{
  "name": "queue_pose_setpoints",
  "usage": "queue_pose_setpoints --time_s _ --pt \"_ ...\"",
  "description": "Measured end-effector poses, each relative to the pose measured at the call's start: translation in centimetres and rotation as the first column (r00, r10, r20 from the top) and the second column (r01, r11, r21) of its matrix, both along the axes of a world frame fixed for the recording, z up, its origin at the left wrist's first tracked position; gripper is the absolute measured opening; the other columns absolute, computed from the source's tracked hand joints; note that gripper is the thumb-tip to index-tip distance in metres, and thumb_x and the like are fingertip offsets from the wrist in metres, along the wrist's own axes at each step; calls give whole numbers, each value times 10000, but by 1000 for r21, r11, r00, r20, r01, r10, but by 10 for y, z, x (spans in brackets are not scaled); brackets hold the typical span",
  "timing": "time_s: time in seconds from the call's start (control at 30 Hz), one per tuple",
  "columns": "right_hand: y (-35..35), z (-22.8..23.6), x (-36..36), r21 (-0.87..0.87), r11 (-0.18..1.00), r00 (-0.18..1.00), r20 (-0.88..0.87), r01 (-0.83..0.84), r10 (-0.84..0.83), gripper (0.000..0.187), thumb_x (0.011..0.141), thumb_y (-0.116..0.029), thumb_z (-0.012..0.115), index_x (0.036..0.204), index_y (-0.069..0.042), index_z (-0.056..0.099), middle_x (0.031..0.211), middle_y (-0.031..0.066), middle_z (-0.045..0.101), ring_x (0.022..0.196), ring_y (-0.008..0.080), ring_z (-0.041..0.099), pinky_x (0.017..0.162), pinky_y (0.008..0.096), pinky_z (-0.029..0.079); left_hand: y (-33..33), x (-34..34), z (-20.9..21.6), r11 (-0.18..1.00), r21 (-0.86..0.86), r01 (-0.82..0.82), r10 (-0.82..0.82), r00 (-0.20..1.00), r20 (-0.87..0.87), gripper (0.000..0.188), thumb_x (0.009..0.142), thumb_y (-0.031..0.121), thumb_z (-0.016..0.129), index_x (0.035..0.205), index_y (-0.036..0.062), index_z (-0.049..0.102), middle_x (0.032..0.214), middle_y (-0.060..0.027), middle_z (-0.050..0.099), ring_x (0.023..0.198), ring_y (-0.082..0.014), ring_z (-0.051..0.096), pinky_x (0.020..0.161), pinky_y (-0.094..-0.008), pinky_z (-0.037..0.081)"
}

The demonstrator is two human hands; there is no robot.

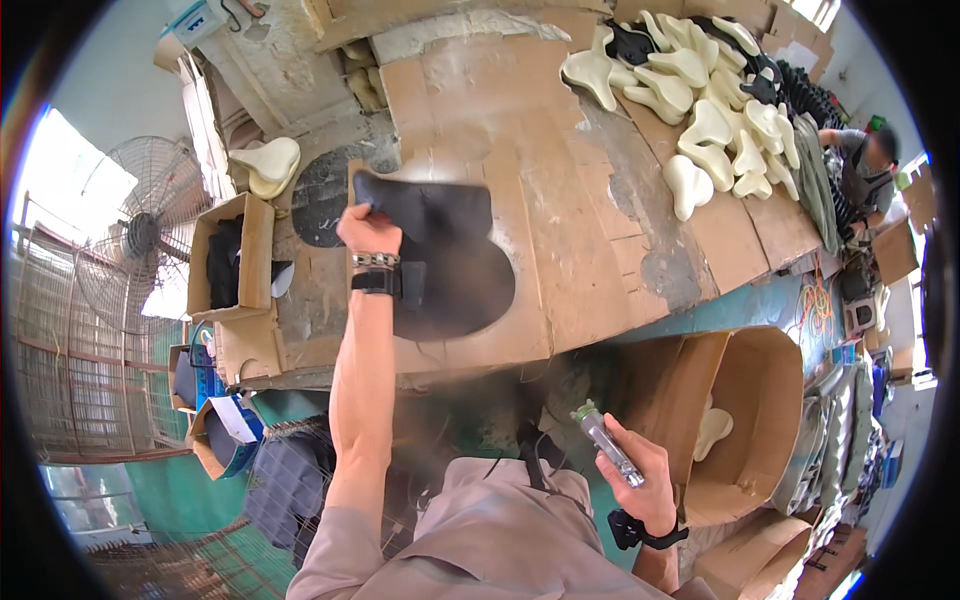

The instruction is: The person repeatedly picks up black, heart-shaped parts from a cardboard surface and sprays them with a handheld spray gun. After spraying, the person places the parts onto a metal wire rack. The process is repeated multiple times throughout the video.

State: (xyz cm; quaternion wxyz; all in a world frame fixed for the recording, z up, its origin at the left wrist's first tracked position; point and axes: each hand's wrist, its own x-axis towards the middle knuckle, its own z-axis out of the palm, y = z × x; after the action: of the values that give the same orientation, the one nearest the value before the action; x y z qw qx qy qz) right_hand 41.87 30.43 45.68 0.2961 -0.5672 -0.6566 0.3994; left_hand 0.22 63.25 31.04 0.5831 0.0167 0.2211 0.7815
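Black sheet [455, 292], head view: lies over the cardboard-covered surface [575, 270], matte, broad rounded lobe at near end. Left arm reaching straight forward, left hand [370, 230] grip pinched on sheet's far-left corner. Right arm bent, right hand [643, 475] low off near edge, grip closed round slim silver cylinder [610, 447], green tip up-left. Smooth cream saddle shapes [705, 125] piled far right.

Txt: none legible | wht scrawl [328, 223] on blk piece [312, 192], unreadable
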Motion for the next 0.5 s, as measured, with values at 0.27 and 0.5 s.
queue_pose_setpoints --time_s 0.27,0.5 --pt "18 4 -25 -18 991 991 18 -134 135 563 748 42 695 1296 -17 580 915 184 668 783 334 662 732 338 519 -123 -22 140 932 339 -127 126 992 26 363 734 121 530 1055 -9 637 1139 -145 670 1077 -317 629 996 -463 467" --pt "28 1 -75 -78 936 939 -9 -342 343 470 772 -28 647 1223 90 589 801 107 640 676 132 565 647 270 469 -303 -54 78 900 267 -343 307 937 169 390 744 149 498 1054 -16 666 1086 -141 701 1017 -334 659 954 -480 496"
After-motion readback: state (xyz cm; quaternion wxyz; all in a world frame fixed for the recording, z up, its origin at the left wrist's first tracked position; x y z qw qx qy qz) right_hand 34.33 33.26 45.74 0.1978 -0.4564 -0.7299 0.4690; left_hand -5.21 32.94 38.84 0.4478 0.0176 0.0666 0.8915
